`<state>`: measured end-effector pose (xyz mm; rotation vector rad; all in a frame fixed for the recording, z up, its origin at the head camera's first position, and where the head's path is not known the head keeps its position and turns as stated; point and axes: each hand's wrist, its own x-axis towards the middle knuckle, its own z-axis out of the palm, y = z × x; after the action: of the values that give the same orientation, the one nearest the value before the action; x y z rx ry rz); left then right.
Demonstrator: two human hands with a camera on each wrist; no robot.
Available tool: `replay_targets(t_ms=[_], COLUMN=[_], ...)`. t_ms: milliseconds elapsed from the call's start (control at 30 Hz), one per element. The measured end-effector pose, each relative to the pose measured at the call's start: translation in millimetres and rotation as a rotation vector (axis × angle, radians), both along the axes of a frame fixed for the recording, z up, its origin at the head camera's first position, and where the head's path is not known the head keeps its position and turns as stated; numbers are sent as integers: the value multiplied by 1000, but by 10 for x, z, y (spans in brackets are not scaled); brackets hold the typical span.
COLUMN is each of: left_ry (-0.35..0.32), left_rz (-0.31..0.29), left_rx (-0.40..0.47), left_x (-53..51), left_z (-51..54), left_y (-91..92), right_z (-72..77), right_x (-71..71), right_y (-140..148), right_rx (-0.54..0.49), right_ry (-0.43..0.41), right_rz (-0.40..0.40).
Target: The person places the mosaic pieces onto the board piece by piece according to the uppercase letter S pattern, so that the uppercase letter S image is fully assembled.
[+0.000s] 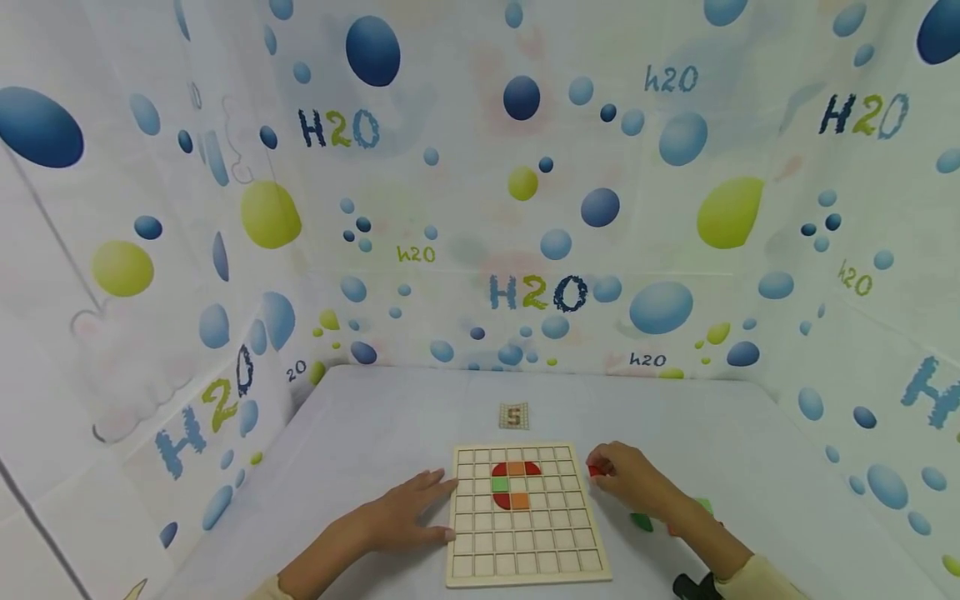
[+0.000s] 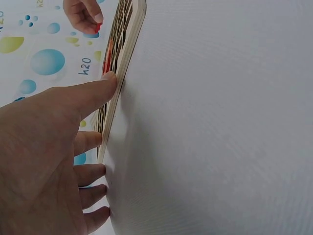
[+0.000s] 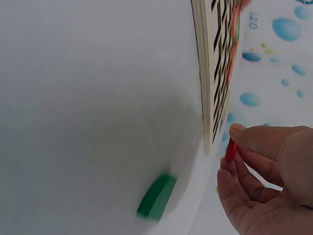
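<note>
A square wooden grid board (image 1: 525, 542) lies on the table, with red, orange and green tiles set in its upper cells. My left hand (image 1: 401, 515) rests at the board's left edge, thumb and fingertips touching the rim, as the left wrist view also shows. Just off the board's right edge, my right hand (image 1: 633, 479) pinches a small red tile (image 3: 231, 150) between thumb and fingers. A green piece (image 3: 157, 197) lies on the table below that hand. Near the right forearm are more loose pieces, partly hidden by it.
Beyond the board's far edge lies a small patterned card (image 1: 513, 416) with a figure like an S or 5. A black object (image 1: 696, 587) is at the right forearm by the near edge. White sheeting with blue and green dots (image 1: 525, 183) encloses the table.
</note>
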<state>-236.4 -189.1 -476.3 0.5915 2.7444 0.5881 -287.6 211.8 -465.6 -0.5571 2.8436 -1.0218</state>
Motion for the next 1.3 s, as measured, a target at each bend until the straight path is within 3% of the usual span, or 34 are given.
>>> replay_targets(t_ms=[300,567,800,1300], left_ry=[6,2,13,20], left_rz=[5,8,-4,-11], left_rx=[-6,-7,-17,-19], left_x=[17,17,-7,-22], left_z=[13,-1,-23,-61], left_y=[7,7,-1,-17], right_z=[-49,-144,-135,-135], right_x=[110,141,126,98], right_y=[-420,-614,-691,-725], right_rx=[-33,-33,-24,-34], right_ry=[-25,17,38,11], right_rz=[134,287,331,325])
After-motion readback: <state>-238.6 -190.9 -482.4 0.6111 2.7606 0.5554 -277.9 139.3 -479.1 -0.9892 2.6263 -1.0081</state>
